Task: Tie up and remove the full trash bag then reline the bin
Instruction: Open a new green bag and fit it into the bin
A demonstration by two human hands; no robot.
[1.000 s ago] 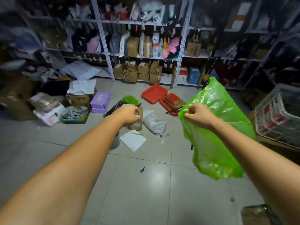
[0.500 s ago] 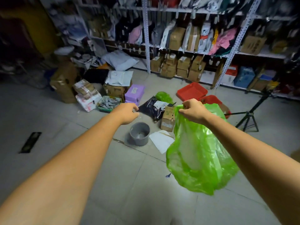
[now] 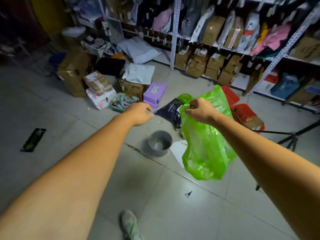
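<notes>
while the right hand fingers pinch the green bag's rim beside the bare bin, ready for relining, the left hand fingers hang loosely curled, empty.

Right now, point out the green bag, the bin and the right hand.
green bag (image 3: 206,149), head view, on the bag's hanging middle.
bin (image 3: 160,150), head view, on its outer front wall.
right hand (image 3: 201,110), head view, on the back of the hand.

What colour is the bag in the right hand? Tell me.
Bright translucent green bag, clearest in the head view.
</notes>
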